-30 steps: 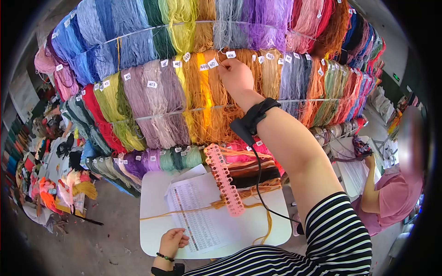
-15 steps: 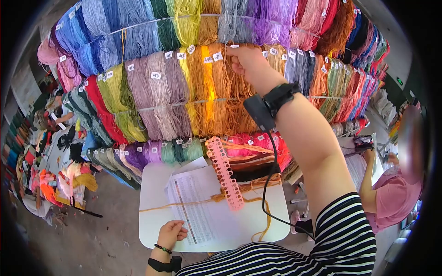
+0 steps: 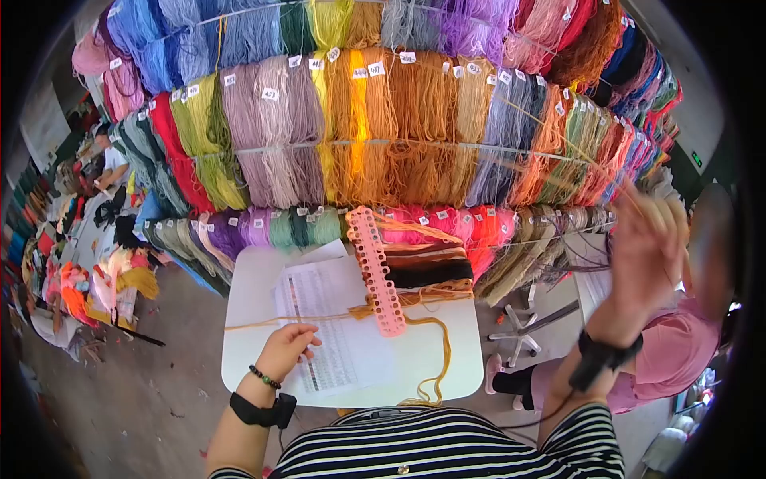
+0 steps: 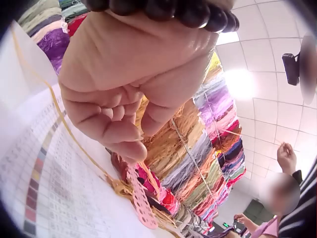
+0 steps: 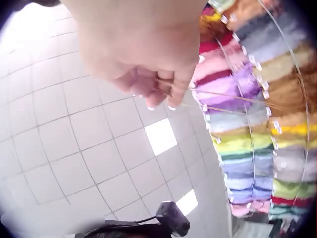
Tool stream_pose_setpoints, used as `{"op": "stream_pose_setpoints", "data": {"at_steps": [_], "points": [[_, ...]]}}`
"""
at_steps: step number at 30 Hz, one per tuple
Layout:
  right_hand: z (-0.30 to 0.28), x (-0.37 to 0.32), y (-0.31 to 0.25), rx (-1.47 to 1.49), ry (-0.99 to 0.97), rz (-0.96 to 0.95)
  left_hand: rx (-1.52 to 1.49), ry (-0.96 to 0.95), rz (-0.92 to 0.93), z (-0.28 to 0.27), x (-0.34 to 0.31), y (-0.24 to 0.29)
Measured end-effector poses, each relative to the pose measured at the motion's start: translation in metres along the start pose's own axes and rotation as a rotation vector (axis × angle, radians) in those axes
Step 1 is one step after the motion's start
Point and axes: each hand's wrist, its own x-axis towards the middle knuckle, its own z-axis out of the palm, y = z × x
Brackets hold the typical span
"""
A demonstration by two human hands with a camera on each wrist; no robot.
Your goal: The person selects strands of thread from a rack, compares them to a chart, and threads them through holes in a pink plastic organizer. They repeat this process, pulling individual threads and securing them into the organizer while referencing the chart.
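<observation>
My right hand (image 3: pixel 650 247), blurred in the head view, is raised at the right, well away from the thread rack. Its fingers pinch thin tan threads (image 5: pixel 223 95), which stretch across toward the hanging skeins. Over the printed colour chart (image 3: pixel 319 359) hovers my left hand (image 3: pixel 287 351), fingers loosely curled with nothing in them. Beyond it on the white table (image 3: pixel 251 287) lies a pink strip with holes (image 3: pixel 375 271), with orange, brown and black threads (image 3: pixel 427 267) beside it. A golden-brown thread (image 4: pixel 74 129) runs across the chart under my left hand.
Rows of numbered skeins in many colours, among them brown ones (image 3: pixel 427 104), hang on the rack ahead. A person in a pink shirt (image 3: pixel 674 355) is close on the right, near a wheeled stand (image 3: pixel 519 331). At the left stands another table with thread bundles (image 3: pixel 76 279).
My right hand has left the brown skeins by the labels and swung right and toward me, drawing thin threads out. My left hand stays over the chart.
</observation>
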Motion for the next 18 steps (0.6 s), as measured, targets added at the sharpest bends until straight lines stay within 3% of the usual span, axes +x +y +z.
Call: {"op": "stream_pose_setpoints", "data": {"at_steps": [2,4,6,8,10,13,15,16,17,18], "points": [[0.007,-0.038,-0.059,0.018,0.311,-0.077,0.024,-0.052,0.003,0.008,0.013,-0.006],[-0.004,-0.074,-0.135,-0.316,0.244,-0.199,0.042,-0.080,0.010,0.018,0.022,-0.004],[-0.010,-0.104,-0.195,-0.645,0.335,-0.339,0.046,-0.103,-0.003,0.025,0.033,-0.005],[-0.019,-0.129,-0.227,-1.021,0.578,-0.475,0.016,-0.123,-0.033,0.034,0.041,-0.009],[-0.026,-0.140,-0.223,-1.408,0.856,-0.533,-0.016,-0.140,-0.056,0.045,0.044,-0.004],[-0.028,-0.130,-0.145,-1.844,0.931,-0.263,-0.100,-0.194,-0.093,0.060,0.048,-0.002],[-0.031,-0.124,-0.056,-2.021,0.554,0.096,-0.176,-0.182,-0.122,0.068,0.049,0.004],[-0.030,-0.117,-0.004,-1.998,0.305,0.260,-0.215,-0.167,-0.136,0.072,0.050,0.005],[0.009,-0.080,0.060,-1.396,0.307,0.563,-0.255,-0.153,-0.150,0.075,0.052,0.005],[-0.011,-0.091,0.099,-1.281,0.248,0.894,-0.284,-0.145,-0.167,0.078,0.053,0.006]]}}
